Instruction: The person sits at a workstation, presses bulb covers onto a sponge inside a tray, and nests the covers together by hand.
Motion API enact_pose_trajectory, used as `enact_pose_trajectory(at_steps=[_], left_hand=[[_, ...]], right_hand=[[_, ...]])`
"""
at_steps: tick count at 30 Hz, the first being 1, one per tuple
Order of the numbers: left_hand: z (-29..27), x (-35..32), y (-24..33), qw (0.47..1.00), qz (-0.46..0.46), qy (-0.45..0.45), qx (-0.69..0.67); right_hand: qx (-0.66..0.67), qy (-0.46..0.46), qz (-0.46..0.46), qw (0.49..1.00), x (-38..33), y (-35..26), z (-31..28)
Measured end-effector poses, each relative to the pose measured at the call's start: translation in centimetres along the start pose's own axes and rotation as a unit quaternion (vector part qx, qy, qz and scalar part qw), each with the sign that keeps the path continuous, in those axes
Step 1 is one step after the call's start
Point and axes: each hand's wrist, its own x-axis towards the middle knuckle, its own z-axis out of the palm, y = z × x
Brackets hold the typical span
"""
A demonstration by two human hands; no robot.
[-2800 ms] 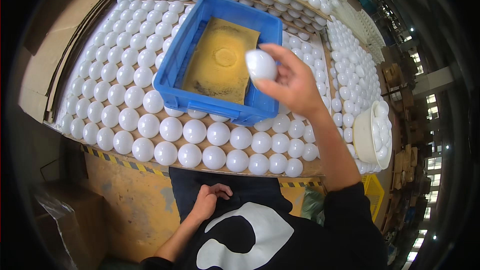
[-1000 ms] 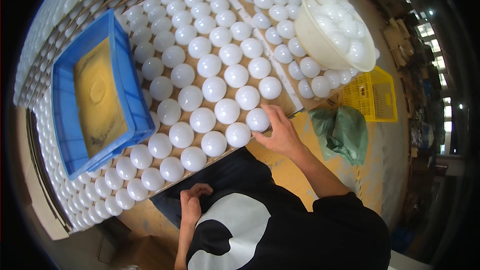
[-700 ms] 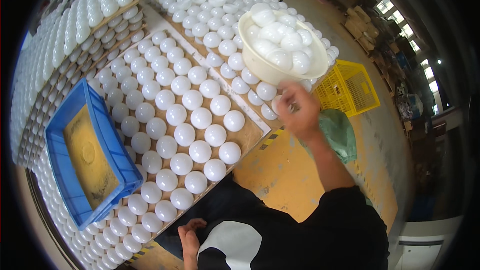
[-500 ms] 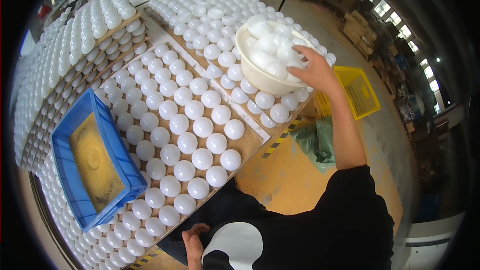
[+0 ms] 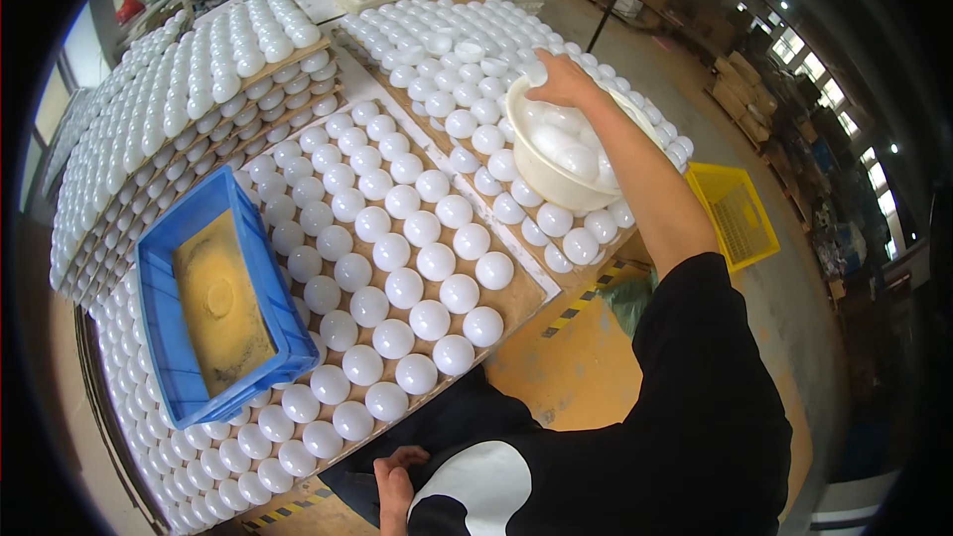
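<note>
Reaching far and to the right, our right hand (image 5: 561, 82) rests on the far rim of a cream bowl (image 5: 544, 171), its grip curled over a white dome (image 5: 536, 71) at the edge; we cannot tell for sure whether the fingers pinch that dome or only press on it, since the back of the hand hides the fingertips. The bowl is heaped with more white domes (image 5: 566, 144), loose and jumbled, so it seems to serve as the holding vessel, set right on top of the arrayed pieces where the arm can reach it without stepping.

Our left hand (image 5: 395, 471) hangs low at the near edge, against our dark clothing, with a loose grip that holds nothing we can see.

Outward from the bowl, rows of the same domes (image 5: 417, 268) stand in neat lines on wooden boards that cover the tabletop (image 5: 516, 303); the even spacing keeps each piece apart from its neighbours. To the left, a blue crate (image 5: 164, 283) sits on those rows, lined with a yellowish pad (image 5: 220, 303) that bears a round dent. Beyond, on the far left, more boards are stacked in tiers (image 5: 189, 99). A yellow basket (image 5: 737, 213) lies on the floor to the right.
</note>
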Motion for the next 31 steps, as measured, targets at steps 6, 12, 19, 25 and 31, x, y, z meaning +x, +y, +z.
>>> enact_pose_trajectory(at_steps=[6, 12, 19, 25, 31], left_hand=[[-0.3, -1.4, 1.0, 0.995, -0.065, 0.063, -0.032], [-0.6, -0.8, 0.4, 0.997, -0.030, 0.050, -0.048], [-0.7, 0.0, 0.3, 1.000, -0.011, 0.001, -0.003], [-1.0, -0.6, -0.9, 1.000, 0.008, 0.007, -0.016], [-1.4, -1.1, -2.1, 0.999, 0.026, 0.009, -0.036]], right_hand=[[0.191, -0.044, 0.078, 0.978, -0.5, 2.8, -3.1], [0.424, -0.035, 0.158, 0.891, -3.9, 2.8, -5.8], [0.353, -0.084, 0.133, 0.922, -6.6, 3.4, -6.8], [0.292, -0.032, 0.082, 0.952, -7.3, 2.8, -6.5], [0.243, 0.001, 0.055, 0.968, -7.0, 3.3, -4.7]])
